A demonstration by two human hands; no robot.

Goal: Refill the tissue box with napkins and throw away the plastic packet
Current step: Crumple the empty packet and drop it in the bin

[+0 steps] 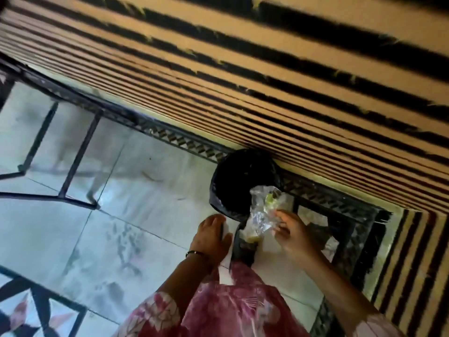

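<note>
While the right hand [292, 233] reaches forward, fingers pinching the crumpled plastic packet [263, 210], the packet hangs at the 5 o'clock edge of the black-lined bin [239, 181]. At 9 o'clock from it, the left hand [211, 235], wrist bent down, grips something pale that is partly hidden.
</note>
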